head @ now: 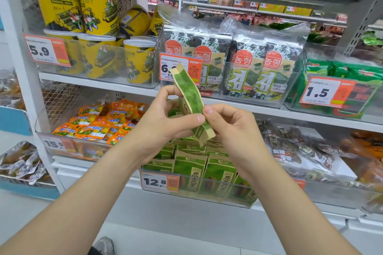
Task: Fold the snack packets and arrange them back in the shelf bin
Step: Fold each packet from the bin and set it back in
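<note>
A green and tan snack packet (187, 93) is held up edge-on in front of the shelves, tilted, its top end reaching the 6-something price tag. My left hand (163, 118) grips its left side with thumb and curled fingers. My right hand (226, 124) pinches its lower right edge between thumb and forefinger. Directly below the hands stands the clear shelf bin (207, 196) holding several upright packets (190, 168) of the same green and tan kind, with a 12.8 price tag on its front.
Orange packets (97, 124) fill the bin to the left, dark bagged snacks (294, 147) the one to the right. The shelf above carries yellow tubs (99, 14) and seaweed packs (248, 64). A shoe (103, 246) shows on the floor below.
</note>
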The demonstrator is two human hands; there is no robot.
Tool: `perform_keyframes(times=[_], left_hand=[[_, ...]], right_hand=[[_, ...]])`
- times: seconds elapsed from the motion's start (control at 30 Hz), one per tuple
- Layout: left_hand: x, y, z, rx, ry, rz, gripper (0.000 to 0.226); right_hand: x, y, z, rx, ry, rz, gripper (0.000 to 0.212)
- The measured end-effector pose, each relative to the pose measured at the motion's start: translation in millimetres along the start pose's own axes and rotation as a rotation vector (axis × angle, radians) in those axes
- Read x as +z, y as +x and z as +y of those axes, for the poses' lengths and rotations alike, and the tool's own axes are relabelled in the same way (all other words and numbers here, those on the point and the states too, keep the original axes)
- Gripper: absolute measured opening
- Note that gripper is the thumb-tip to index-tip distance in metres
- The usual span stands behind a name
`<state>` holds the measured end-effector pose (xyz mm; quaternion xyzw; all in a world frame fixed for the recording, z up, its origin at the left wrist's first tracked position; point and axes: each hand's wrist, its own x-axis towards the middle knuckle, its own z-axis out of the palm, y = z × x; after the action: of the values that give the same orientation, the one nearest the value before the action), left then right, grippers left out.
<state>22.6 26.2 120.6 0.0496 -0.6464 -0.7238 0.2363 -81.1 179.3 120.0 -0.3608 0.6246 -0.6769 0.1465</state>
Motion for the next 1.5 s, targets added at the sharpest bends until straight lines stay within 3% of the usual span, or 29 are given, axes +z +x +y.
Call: perform_keyframes(times=[0.13,0.37,0.57,0.7,0.87,1.07,1.27,1.33,1.43,1.5], left_hand=[[-6,1,0,0.013,-0.001,-0.024,0.068],[-7,1,0,0.017,0.002,-0.028,0.074],[-5,6,-3,0.066,-0.058,0.128,0.041],[-7,8,-2,0.054,-0.094,0.210,0.046],[-5,6,-2,0.061,-0.040,0.175,0.030],[-1,3,0,0.052,-0.101,0.137,0.028],[0,1,3,-0.026,-0.167,0.126,0.016],[0,0,4,-0.034,-0.155,0.110,0.006],[5,-3,2,-0.064,-0.068,0.046,0.004],[9,-4,-1,-0.080,-0.037,0.016,0.003]], right_hand=[[0,-2,-5,0.088,0.105,0.011,0.025],[-2,-2,-6,0.097,0.083,-0.004,0.023],[2,0,-4,-0.009,-0.077,0.029,0.024],[4,1,-3,-0.033,-0.132,0.108,0.045],[2,2,4,-0.006,-0.238,0.149,0.032],[-2,1,0,0.185,-0.027,0.133,0.027],[1,0,0,0.062,-0.051,0.131,0.024],[3,-1,-3,0.044,-0.014,0.087,0.012],[8,-4,-4,0.012,0.008,0.055,0.035],[12,-4,-3,-0.014,-0.005,0.072,0.030]])
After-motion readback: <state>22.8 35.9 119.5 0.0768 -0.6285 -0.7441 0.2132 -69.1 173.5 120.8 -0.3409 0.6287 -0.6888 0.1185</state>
